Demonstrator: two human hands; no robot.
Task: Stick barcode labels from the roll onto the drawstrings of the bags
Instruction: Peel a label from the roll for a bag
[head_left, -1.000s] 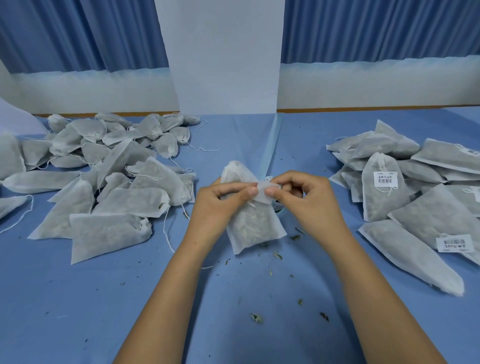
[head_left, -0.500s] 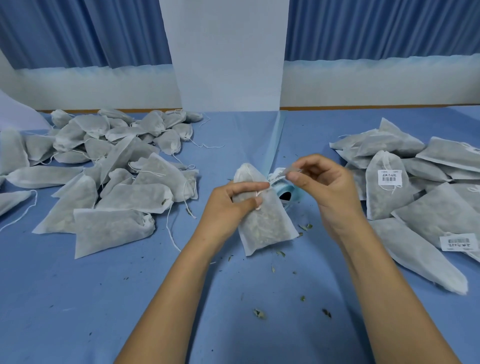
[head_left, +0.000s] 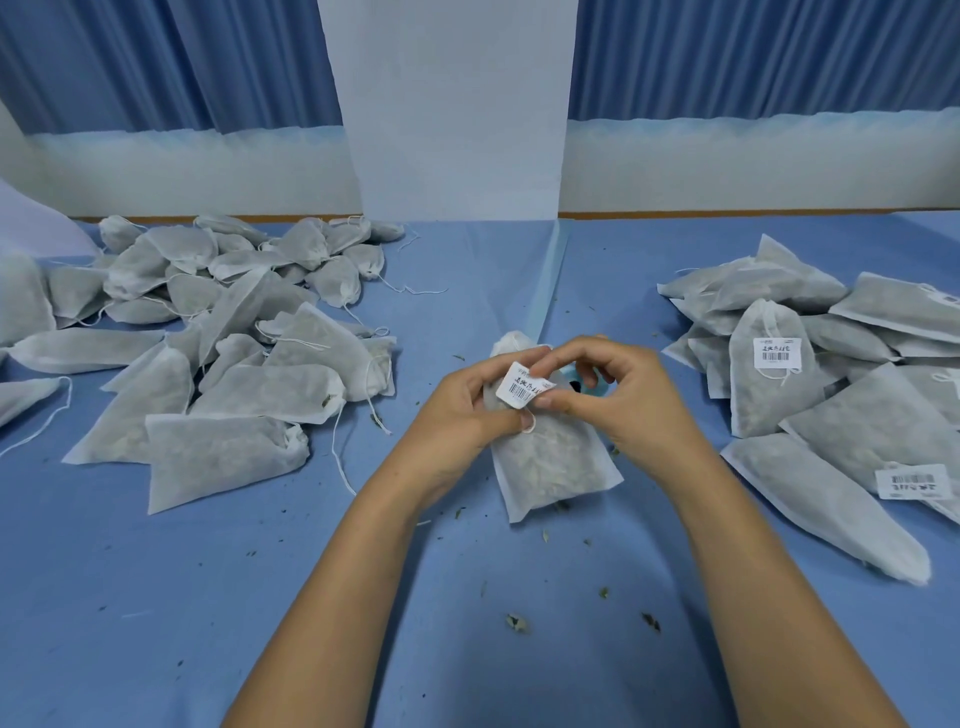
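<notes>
A white drawstring bag (head_left: 545, 467) filled with dried herbs lies at the table's centre. My left hand (head_left: 467, 410) grips its upper part, thumb against the fabric. A white barcode label (head_left: 523, 387) is held printed side up over the bag's neck, pinched between the fingers of my right hand (head_left: 623, 395) and touched by my left fingertips. A small loop of drawstring (head_left: 528, 421) shows just under the label. The label roll (head_left: 584, 384), light blue, is mostly hidden behind my right hand.
A heap of unlabelled bags (head_left: 218, 353) with loose strings covers the left of the blue table (head_left: 156, 597). A pile of bags bearing barcode labels (head_left: 810, 384) lies on the right. Herb crumbs (head_left: 517, 621) dot the cloth near me. A white pillar (head_left: 457, 114) stands behind.
My right hand has pulled a label off the roll and brought it down to the bag's neck, now showing its printed side. My left hand stays on the bag.
</notes>
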